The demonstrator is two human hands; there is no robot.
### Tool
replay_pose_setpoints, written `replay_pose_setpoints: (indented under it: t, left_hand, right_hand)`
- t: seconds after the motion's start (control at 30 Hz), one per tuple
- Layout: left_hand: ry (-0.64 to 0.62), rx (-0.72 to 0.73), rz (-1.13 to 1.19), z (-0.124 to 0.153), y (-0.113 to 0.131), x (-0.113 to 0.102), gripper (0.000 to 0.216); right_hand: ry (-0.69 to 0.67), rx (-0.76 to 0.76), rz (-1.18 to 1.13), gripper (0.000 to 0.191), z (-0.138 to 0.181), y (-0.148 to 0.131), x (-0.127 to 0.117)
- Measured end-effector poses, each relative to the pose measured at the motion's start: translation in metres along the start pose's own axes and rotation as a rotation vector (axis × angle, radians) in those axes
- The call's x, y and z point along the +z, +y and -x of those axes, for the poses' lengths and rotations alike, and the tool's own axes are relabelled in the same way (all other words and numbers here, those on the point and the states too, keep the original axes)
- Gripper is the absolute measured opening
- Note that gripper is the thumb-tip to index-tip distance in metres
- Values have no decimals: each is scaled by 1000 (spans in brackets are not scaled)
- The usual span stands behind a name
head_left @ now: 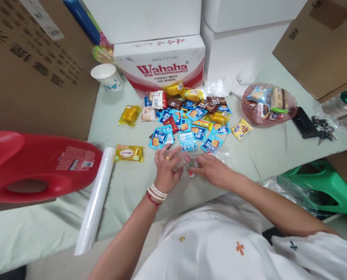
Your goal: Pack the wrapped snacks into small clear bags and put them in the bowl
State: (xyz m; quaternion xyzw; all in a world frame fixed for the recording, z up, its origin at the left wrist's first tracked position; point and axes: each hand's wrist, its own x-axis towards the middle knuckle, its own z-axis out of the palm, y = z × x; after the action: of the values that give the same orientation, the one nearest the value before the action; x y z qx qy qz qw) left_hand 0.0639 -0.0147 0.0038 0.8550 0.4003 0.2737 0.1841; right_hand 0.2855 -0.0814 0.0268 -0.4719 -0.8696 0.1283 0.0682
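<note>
A small clear plastic packet [193, 161] with red marks lies between my two hands near the table's front. My right hand [215, 168] has its fingers closed on the packet's right side. My left hand [168, 165], wearing a ring and bracelets, is at the packet's left, its fingers apart and partly blurred. Whether its thumb touches the plastic is unclear. Just beyond my hands lies a pile of wrapped snacks, with several blue sachets [187, 141], brown cocoa packs [207, 106] and yellow-wrapped cakes [173, 89]. Another yellow-wrapped cake [129, 153] lies left of my left hand.
A pink glass bowl [251, 116] holds snacks at the right, beside a black phone [304, 123] and keys [325, 130]. Behind the pile stands a Wahaha water box [161, 58]. On the left are a paper cup [107, 77], a plastic film roll [95, 202] and a red plastic object [47, 165].
</note>
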Motion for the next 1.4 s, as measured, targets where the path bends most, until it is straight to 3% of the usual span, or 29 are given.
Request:
replay_pose_setpoints:
  t: [0.07, 0.17, 0.23, 0.3, 0.4, 0.47, 0.53, 0.6, 0.77, 0.87, 1.03, 1.1, 1.17, 1.23, 1.3, 1.4]
  left_hand:
    - [-109, 68, -9, 4, -7, -4, 28]
    - [-139, 65, 40, 30, -22, -16, 25]
    - [-157, 4, 163, 48, -30, -25, 21]
    - [-78, -154, 262, 56, -32, -28, 24]
    - [109, -419, 75, 47, -20, -21, 37]
    - [58, -445, -115, 34, -9, -12, 47]
    - [-50, -389, -130, 25, 1, -9, 33]
    - [-88, -375, 19, 22, 9, -12, 15]
    - [-102, -590, 495, 12, 38, -20, 21]
    - [-97, -464, 547, -2, 58, -1, 22]
    - [-120, -67, 116, -7, 73, 37, 36]
    - [-173, 3, -74, -1, 75, 43, 43]
    - [-224, 30, -245, 6, 76, 44, 52]
    - [-263, 48, -358, 11, 77, 43, 55]
    - [-280, 70, -412, 14, 76, 43, 56]
    - [-283, 99, -437, 15, 75, 43, 58]
  right_hand:
    - [15, 15, -62, 39, 2, 3, 2]
    - [80, 22, -212, 45, 8, 8, 6]
    - [155, 22, -308, 49, 13, 9, 8]
    - [213, 29, -360, 47, 17, 6, 9]
    - [219, 65, -347, 37, 20, 0, 11]
    - [205, 92, -322, 35, 20, -2, 12]
    - [198, 102, -299, 36, 19, -2, 14]
    - [205, 102, -272, 37, 19, -2, 16]
    - [218, 120, -212, 38, 18, -6, 21]
    - [223, 125, -237, 33, 21, -9, 21]
    - [283, 71, -534, 25, 38, 7, 7]
    - [403, 254, -584, 27, 44, 18, 2]
    - [509, 540, -445, 30, 45, 27, 1]
    - [485, 730, -243, 41, 44, 32, 5]
    - [383, 755, -140, 37, 45, 35, 9]
    - [331, 682, -188, 12, 54, 37, 5]
